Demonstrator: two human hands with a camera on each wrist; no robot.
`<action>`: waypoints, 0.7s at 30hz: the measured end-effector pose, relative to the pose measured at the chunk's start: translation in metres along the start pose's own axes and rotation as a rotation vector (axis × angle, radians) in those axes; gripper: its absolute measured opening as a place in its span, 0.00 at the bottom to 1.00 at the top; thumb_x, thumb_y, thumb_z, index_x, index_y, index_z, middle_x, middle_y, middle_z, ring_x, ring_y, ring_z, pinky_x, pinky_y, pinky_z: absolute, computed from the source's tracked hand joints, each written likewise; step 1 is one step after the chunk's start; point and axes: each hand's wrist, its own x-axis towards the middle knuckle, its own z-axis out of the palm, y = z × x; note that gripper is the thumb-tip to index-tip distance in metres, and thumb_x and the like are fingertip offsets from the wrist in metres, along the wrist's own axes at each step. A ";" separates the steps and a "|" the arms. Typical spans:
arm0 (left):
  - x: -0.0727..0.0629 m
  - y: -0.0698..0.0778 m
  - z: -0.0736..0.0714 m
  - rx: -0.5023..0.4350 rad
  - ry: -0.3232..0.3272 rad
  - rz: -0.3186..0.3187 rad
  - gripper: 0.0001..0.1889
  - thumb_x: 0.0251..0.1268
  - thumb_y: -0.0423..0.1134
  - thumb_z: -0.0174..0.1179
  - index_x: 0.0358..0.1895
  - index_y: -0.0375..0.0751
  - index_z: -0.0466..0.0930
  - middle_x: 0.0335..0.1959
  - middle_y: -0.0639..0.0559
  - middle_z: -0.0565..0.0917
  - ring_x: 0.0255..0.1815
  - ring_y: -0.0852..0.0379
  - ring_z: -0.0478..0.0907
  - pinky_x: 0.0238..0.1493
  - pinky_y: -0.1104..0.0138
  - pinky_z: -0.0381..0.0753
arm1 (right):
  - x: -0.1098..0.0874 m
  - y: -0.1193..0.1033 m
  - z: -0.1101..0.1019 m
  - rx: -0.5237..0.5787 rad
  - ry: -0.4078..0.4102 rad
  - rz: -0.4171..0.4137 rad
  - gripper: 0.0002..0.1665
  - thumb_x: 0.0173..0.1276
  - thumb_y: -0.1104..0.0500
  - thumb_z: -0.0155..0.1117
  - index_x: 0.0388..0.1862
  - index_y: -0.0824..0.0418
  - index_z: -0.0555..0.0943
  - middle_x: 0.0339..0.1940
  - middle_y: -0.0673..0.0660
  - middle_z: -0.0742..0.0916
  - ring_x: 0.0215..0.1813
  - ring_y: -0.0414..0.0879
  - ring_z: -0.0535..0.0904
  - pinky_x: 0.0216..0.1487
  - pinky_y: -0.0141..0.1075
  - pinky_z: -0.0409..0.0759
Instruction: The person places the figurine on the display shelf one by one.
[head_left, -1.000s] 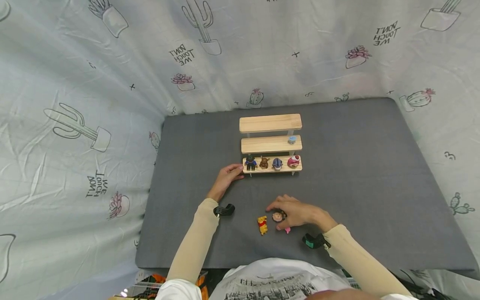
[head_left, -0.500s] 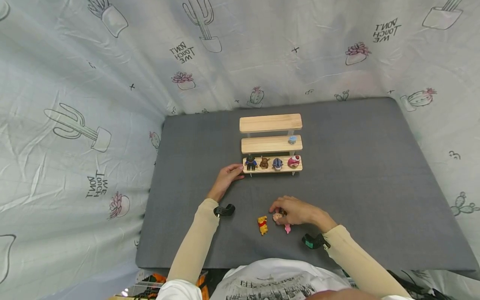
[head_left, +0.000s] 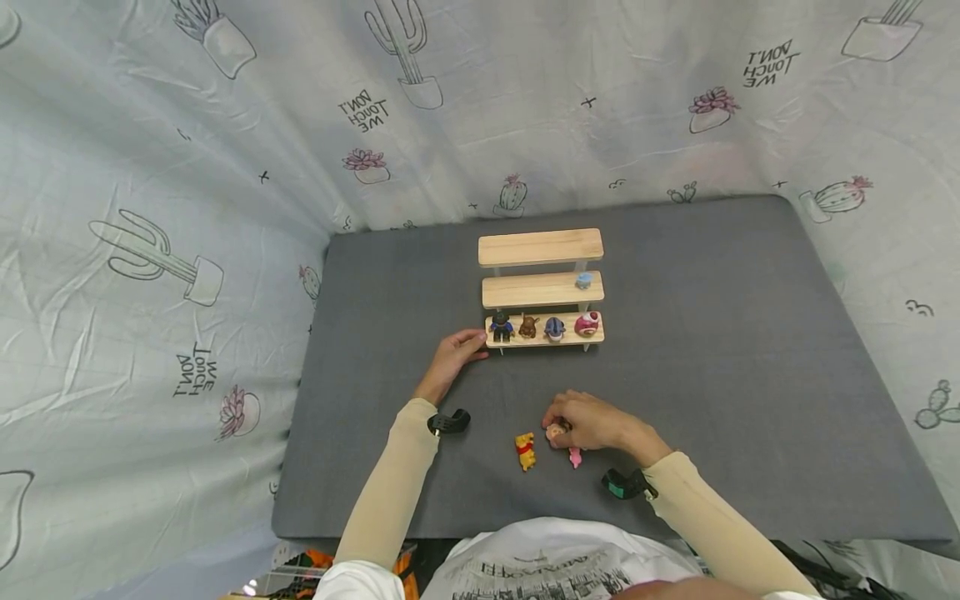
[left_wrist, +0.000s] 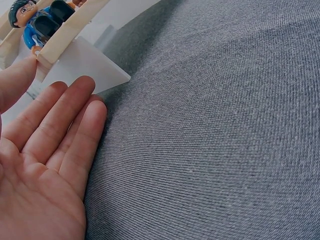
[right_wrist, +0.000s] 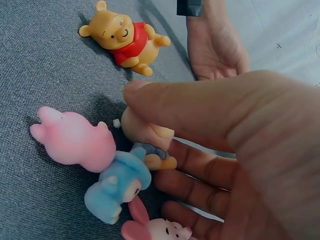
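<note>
My left hand touches the left end of a three-tier wooden shelf. In the left wrist view its fingers are straight beside the shelf's white leg, the thumb at the board's corner. A toy boy figure in blue sits just above. On the grey cloth, my right hand pinches a small peach-headed figurine, thumb over its head; the hand partly hides it. Around it lie a pink figurine, a light blue one, a Piglet figurine and a Winnie-the-Pooh figurine.
The lowest tier holds the boy figure, a brown figurine, a blue-purple one and a dark pink one. A small light blue object stands at the middle tier's right end. A cactus-print curtain borders the grey table.
My right hand has drawn its fingers and thumb together around the peach-headed figurine, baring more of the pink figure beside it. The left hand has stayed at the shelf.
</note>
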 end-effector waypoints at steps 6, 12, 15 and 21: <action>0.001 0.000 -0.001 0.008 -0.004 0.012 0.19 0.76 0.37 0.59 0.60 0.26 0.78 0.54 0.43 0.82 0.47 0.64 0.81 0.59 0.60 0.87 | 0.003 0.004 0.001 0.060 0.044 0.029 0.09 0.69 0.54 0.72 0.45 0.55 0.86 0.38 0.45 0.82 0.41 0.39 0.72 0.41 0.31 0.74; 0.002 0.000 0.001 0.006 0.001 0.010 0.18 0.75 0.37 0.59 0.60 0.26 0.78 0.55 0.42 0.83 0.47 0.64 0.81 0.59 0.61 0.88 | 0.005 0.008 0.000 0.095 0.059 0.038 0.10 0.69 0.52 0.71 0.45 0.54 0.86 0.39 0.45 0.83 0.41 0.39 0.74 0.42 0.32 0.76; 0.003 -0.001 0.001 0.006 0.007 0.010 0.18 0.75 0.37 0.59 0.59 0.26 0.79 0.55 0.42 0.83 0.47 0.63 0.82 0.57 0.63 0.88 | 0.005 0.009 -0.001 0.103 0.063 0.018 0.10 0.70 0.51 0.70 0.44 0.54 0.85 0.38 0.45 0.82 0.40 0.38 0.74 0.41 0.31 0.76; 0.004 -0.002 0.002 0.012 0.013 0.006 0.18 0.76 0.37 0.59 0.59 0.27 0.79 0.56 0.40 0.83 0.48 0.62 0.82 0.57 0.63 0.88 | 0.006 0.010 -0.004 0.170 0.043 -0.001 0.08 0.73 0.51 0.66 0.44 0.54 0.84 0.36 0.44 0.85 0.37 0.35 0.77 0.39 0.29 0.78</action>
